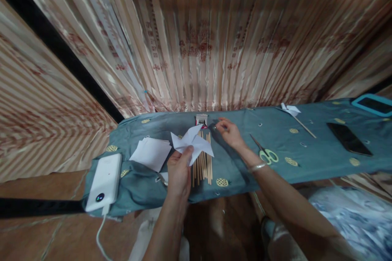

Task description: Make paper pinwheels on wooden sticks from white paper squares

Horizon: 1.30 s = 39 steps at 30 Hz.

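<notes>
My left hand (180,167) pinches a folded white paper pinwheel (192,142) between thumb and fingers, above a row of thin wooden sticks (202,167). Off to its right, my right hand (228,131) is raised with thumb and forefinger together; a tiny glint shows at the fingertips, too small to name. Just left of those fingertips lies a small open box (201,120) with dark and red parts, its contents unclear. A stack of white paper squares (151,153) rests left of the pinwheel.
Green-handled scissors (268,155) lie right of my right hand. Farther right are a pinwheel on a stick (290,110), a black phone (349,138) and a blue-framed tablet (375,105). A white power bank (104,181) with a cable sits at the table's left end. Curtains hang behind.
</notes>
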Motion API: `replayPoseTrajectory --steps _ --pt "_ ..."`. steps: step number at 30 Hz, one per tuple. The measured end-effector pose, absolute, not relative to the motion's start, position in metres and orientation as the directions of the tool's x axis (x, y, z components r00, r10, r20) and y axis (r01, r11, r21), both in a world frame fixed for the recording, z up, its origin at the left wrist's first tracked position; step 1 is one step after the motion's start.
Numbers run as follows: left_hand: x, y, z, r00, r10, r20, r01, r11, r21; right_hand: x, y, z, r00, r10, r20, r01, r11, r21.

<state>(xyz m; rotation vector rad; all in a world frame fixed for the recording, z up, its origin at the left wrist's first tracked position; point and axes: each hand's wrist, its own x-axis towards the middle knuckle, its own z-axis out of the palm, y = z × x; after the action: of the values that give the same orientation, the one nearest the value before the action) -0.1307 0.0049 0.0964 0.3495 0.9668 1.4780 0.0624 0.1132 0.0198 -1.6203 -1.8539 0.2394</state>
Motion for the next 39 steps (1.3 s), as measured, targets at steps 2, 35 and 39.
replayPoseTrajectory --steps 2,35,39 --pt "-0.124 0.004 0.093 -0.144 0.938 -0.315 -0.666 0.143 0.732 0.08 0.074 0.01 0.005 0.924 0.383 0.81 0.22 -0.543" --pt "-0.076 -0.017 0.063 0.0 0.949 -0.315 -0.494 0.273 0.825 0.122 -0.007 -0.016 0.101 0.963 0.251 0.741 0.096 -0.665" --pt "-0.072 -0.018 0.063 0.004 0.948 -0.319 -0.485 0.28 0.828 0.121 -0.005 -0.02 0.111 0.961 0.254 0.724 0.097 -0.682"
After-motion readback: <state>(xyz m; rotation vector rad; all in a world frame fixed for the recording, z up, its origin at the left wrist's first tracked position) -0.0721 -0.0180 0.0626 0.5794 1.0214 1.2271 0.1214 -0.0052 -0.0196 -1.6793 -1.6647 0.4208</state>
